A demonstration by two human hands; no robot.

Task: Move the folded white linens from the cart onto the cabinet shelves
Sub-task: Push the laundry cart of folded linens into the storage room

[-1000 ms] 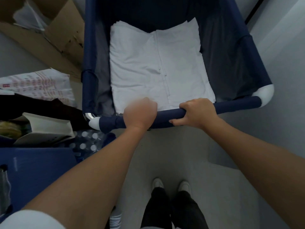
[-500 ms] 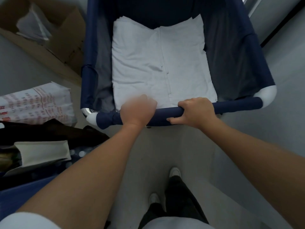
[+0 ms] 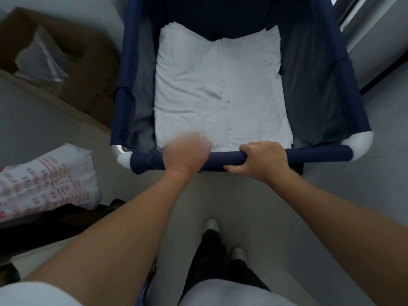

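Cardboard box (image 3: 88,69) and printed bag (image 3: 46,180) noted left of the left hand (image 3: 186,152), close to the cart's corner; a snag is judged likely if the cart (image 3: 318,89) is steered wide. Left hand blurred, seemingly curled over the handle bar (image 3: 223,161). Right hand (image 3: 263,160) wrapped round the bar. Folded white linens (image 3: 218,89) lie just beyond both hands, inside the cart. No cabinet in view.
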